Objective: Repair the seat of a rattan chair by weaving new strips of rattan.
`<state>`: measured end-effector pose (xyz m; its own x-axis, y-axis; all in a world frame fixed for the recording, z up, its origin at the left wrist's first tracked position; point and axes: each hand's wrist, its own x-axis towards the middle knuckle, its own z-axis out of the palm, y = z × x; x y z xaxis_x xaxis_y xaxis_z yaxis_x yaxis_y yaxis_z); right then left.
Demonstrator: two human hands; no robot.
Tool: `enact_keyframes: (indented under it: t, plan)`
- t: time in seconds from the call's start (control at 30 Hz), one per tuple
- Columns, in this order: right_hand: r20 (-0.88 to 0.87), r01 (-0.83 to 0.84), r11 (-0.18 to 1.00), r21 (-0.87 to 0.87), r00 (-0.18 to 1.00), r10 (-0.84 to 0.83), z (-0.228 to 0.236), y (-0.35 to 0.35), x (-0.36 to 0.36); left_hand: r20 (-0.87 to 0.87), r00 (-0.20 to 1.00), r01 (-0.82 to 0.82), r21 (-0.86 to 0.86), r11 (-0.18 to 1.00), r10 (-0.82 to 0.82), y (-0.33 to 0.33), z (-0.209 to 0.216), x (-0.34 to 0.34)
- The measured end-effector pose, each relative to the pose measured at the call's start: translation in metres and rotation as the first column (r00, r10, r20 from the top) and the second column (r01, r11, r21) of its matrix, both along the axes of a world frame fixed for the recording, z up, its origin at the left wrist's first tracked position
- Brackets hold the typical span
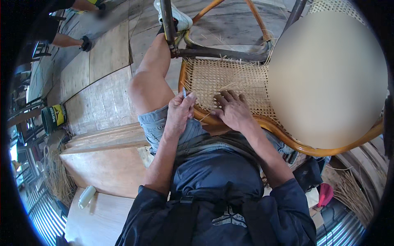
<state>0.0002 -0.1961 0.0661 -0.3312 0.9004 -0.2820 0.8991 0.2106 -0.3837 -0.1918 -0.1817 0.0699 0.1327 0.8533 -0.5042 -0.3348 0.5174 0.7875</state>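
Note:
A woven cane panel (223,80) in an orange-brown bentwood frame (294,142) lies across my lap. My left hand (180,111) is closed at the panel's left edge, around a small tool with a pale, narrow tip (184,92). Most of that tool is hidden in the fist. My right hand (234,110) rests on the near part of the weave, fingers spread and thumb by the frame. A loose cane strand (207,116) runs between the two hands near the rim. Loose strand ends stick up from the weave.
Dark chair legs (168,24) stand beyond the panel. A large blurred patch covers the right side. A pale bottle (87,197) lies on a wooden board at lower left. Cane bundles (355,197) lie at right; a dark green bucket (53,119) stands left. Another person's legs show upper left.

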Motion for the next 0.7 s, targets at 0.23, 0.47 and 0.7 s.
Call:
enact_keyframes:
  t: [0.23,0.47,0.7]
  plan:
    - [-0.056,0.002,0.999,0.035,0.998,0.0,0.0,-0.002,0.015,0.008,1.0,-0.018,-0.018,1.0,0.018,-0.001,0.009,0.006]
    - [-0.332,0.104,0.981,0.164,0.942,-0.044,-0.008,0.044,0.047,-0.132,0.985,0.119,0.031,0.992,-0.114,-0.002,0.051,0.0]
    - [-0.576,0.415,0.891,-0.183,0.689,-0.439,-0.058,0.083,0.099,-0.141,0.979,0.154,0.058,0.986,-0.145,0.051,0.059,0.052]
